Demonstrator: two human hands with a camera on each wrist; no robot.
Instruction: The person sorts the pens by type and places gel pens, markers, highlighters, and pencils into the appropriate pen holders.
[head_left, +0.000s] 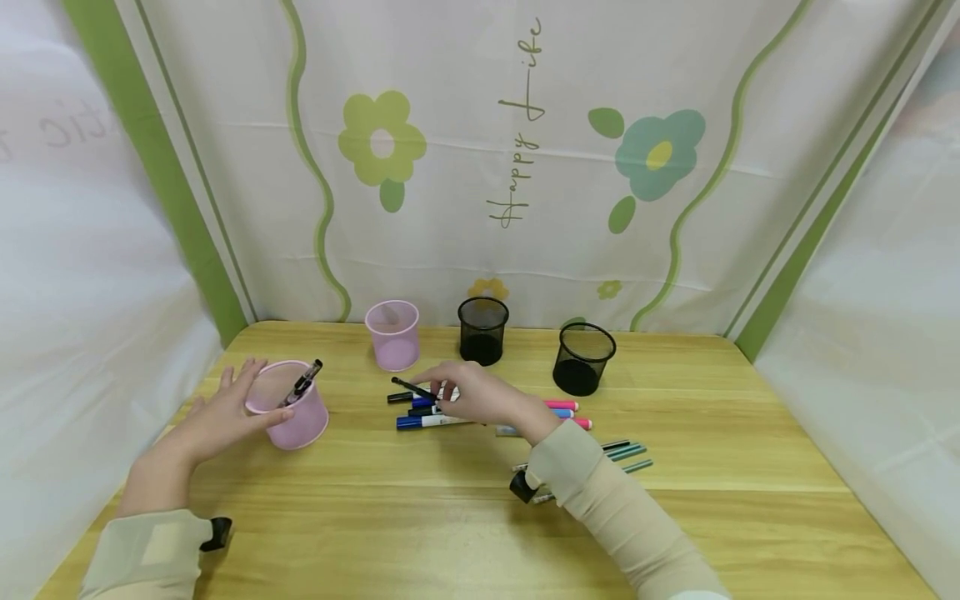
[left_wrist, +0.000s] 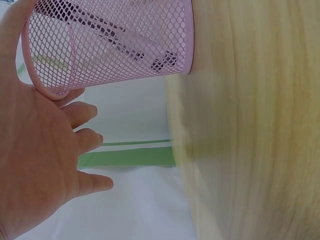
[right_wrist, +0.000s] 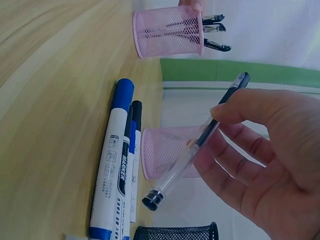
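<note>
At the left of the table my left hand (head_left: 217,421) holds a pink mesh pen cup (head_left: 303,427) by its rim, thumb on the near side. Several black-capped clear gel pens (right_wrist: 215,28) lean inside that cup, their tops above the rim. My right hand (head_left: 483,396) pinches another gel pen (right_wrist: 175,167) between thumb and fingers, with its clear barrel and dark cap tilted. This pen is above the table, over several white markers (right_wrist: 109,160) with blue or black caps. In the head view the right hand hides part of the markers.
Behind stand a second pink mesh cup (head_left: 396,346), a black mesh cup (head_left: 482,337) and another black mesh cup (head_left: 583,371). Pink and blue pens (head_left: 562,414) lie right of the markers. Teal and black sticks (head_left: 626,454) lie nearer, partly under my right forearm.
</note>
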